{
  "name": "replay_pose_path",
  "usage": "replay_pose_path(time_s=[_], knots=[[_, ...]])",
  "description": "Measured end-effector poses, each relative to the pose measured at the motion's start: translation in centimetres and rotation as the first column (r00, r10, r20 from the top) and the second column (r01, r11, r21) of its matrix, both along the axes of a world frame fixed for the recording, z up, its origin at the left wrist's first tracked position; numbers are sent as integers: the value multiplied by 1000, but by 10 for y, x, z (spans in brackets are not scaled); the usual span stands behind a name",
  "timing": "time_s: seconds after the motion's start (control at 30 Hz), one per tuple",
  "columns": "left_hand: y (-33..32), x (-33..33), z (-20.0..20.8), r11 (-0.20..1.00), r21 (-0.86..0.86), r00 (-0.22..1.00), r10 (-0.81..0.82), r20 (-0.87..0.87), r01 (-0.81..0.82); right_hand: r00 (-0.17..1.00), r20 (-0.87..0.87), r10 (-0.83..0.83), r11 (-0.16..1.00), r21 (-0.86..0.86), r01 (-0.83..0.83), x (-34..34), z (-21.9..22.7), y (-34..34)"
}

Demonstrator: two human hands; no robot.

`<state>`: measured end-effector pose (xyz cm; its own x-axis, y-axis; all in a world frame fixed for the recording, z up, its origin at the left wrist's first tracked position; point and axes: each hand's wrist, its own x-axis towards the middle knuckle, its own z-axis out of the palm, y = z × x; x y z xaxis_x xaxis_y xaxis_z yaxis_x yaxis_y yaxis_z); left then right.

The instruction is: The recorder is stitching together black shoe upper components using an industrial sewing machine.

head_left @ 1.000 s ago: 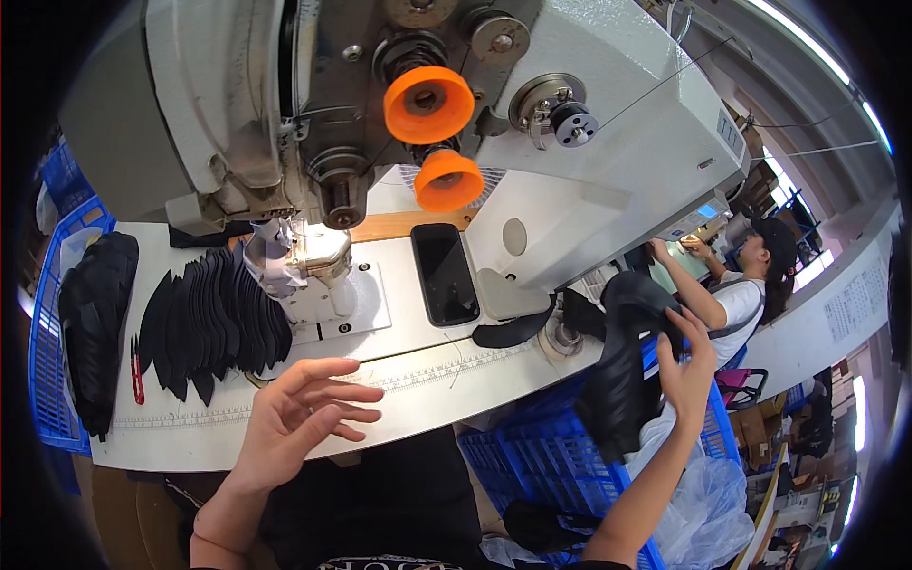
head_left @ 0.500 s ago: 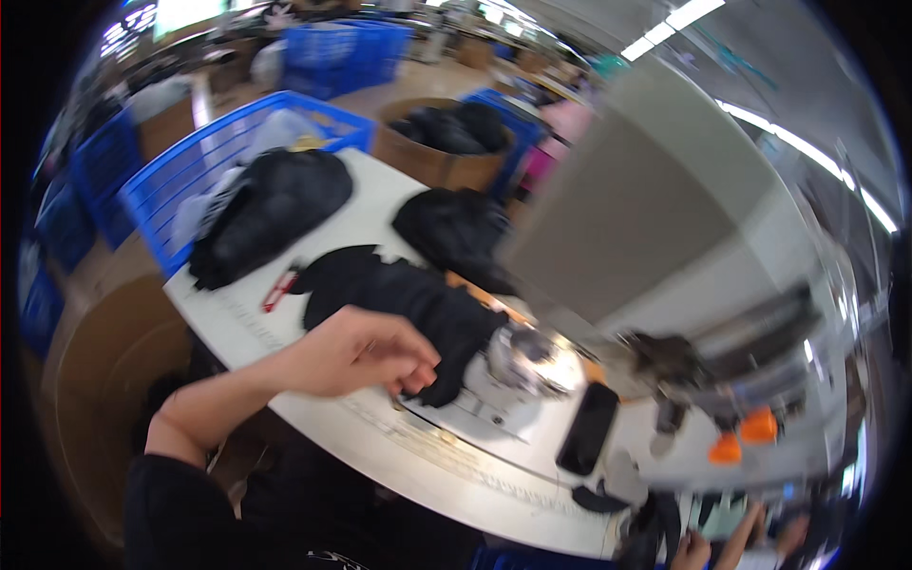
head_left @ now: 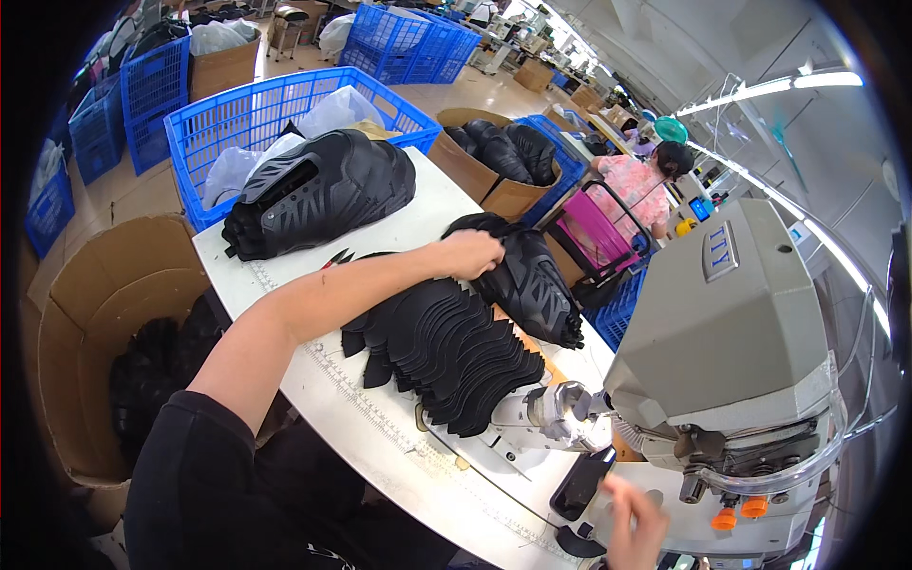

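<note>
My left hand (head_left: 472, 254) reaches across the table, its fingers closed on the near edge of a black shoe upper (head_left: 532, 280) in the right-hand pile. Under and in front of that forearm lies a fanned stack of curved black fabric pieces (head_left: 456, 347), running up to the sewing machine's lit needle area (head_left: 565, 413). My right hand (head_left: 635, 522) is low on the right, blurred, its fingers apart and nothing visible in them. It is beside a dark phone (head_left: 581, 484) and a small black curved scrap (head_left: 578, 543).
The grey sewing machine head (head_left: 712, 323) fills the right side. More black shoe uppers (head_left: 328, 185) are piled at the table's far left, by a blue crate (head_left: 180, 166). Cardboard boxes (head_left: 81, 332) stand left and behind. A person in pink (head_left: 632, 195) sits farther back.
My left hand has moved away from me, from over the stack of curved pieces to the right-hand shoe uppers. My right hand now shows beside the phone. The view has shifted.
</note>
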<state>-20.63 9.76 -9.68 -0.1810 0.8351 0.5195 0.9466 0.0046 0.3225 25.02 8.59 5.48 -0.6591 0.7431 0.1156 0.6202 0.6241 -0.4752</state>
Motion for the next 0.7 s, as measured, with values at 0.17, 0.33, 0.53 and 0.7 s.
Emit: replay_pose_path(time_s=[0.17, 0.33, 0.53, 0.7], knots=[[-6, -6, -35, 998, -46, 977, -38, 211, 49, 998, -45, 50, 806, 592, -14, -97, -79, 143], [-12, -2, -33, 996, -73, 958, -22, 286, 45, 941, -72, 330, 798, 554, -237, -234, -132, 228], [-9, -2, -25, 992, -123, 950, 0, 311, 40, 997, -32, 71, 834, 549, -42, -244, -112, 220], [-22, -9, -27, 988, -154, 956, 32, 292, 14, 957, -265, 117, 715, 691, 104, -154, -84, 142]])
